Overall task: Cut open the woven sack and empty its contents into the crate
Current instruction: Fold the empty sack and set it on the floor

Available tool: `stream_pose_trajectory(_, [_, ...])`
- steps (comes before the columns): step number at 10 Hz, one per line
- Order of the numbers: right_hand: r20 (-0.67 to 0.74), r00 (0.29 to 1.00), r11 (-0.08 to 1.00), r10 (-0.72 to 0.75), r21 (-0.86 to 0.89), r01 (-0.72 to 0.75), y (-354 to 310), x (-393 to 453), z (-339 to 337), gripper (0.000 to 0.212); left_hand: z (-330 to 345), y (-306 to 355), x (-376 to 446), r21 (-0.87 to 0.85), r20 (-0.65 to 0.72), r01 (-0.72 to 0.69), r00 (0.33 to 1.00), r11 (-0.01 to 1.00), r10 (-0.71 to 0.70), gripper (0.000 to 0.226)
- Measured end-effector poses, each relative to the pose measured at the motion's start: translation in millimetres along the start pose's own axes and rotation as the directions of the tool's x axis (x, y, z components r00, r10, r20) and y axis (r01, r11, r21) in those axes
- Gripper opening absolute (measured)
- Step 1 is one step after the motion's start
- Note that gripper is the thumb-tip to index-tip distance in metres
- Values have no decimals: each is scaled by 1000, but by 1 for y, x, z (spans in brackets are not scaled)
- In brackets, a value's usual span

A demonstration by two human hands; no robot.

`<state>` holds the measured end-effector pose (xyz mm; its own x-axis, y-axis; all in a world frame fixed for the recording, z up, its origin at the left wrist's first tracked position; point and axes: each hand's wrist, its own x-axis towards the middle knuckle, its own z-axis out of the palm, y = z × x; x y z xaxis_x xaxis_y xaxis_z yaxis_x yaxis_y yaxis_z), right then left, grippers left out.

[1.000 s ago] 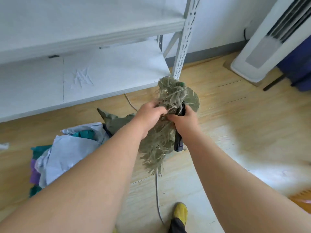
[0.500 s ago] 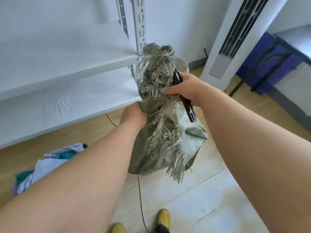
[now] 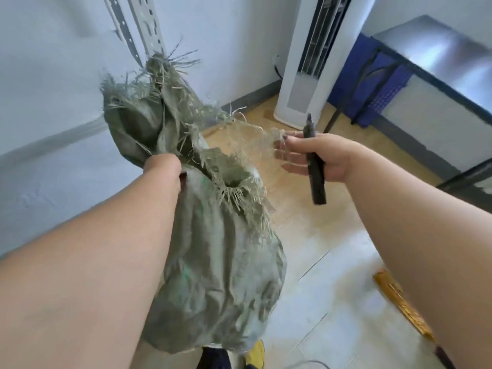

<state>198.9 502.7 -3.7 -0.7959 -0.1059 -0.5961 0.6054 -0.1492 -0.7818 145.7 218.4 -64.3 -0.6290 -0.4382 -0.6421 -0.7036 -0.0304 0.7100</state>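
A limp olive-green woven sack (image 3: 221, 275) with a badly frayed, torn top hangs in front of me above the floor. My left hand (image 3: 163, 166) grips the sack just below its frayed top; its fingers are hidden in the fabric. My right hand (image 3: 316, 158) is off to the right, apart from the sack body, and holds a black utility knife (image 3: 315, 166) upright in the palm with its fingers stretched out. Thin loose strands (image 3: 255, 139) run from the sack's torn edge to those fingers. No crate is in view.
A white metal shelf unit (image 3: 80, 145) stands at the left against the wall. A tall white floor fan or cooler (image 3: 306, 83) stands behind, a blue crate-like thing (image 3: 383, 94) and a dark-framed table (image 3: 439, 73) at the right. My yellow shoes (image 3: 255, 352) are below.
My right hand has come off the sack top and swung out to the right with the knife, drawing loose strands with it. The view has turned right, away from the pile of cloth.
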Motion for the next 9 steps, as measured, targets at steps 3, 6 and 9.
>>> stream_pose_trajectory(3, [-384,923,973,37,-199,-121,10,40,31,28,40,22,18,23,276,42,960,999,-46,24])
stream_pose_trajectory(6, [-408,913,903,-6,-394,-171,13,52,35,60,25,60,43,-32,152,80,986,996,-74,34])
stream_pose_trajectory(9, [-467,871,836,-151,-531,-140,4,67,24,75,46,93,31,-135,173,24,985,990,-1,28])
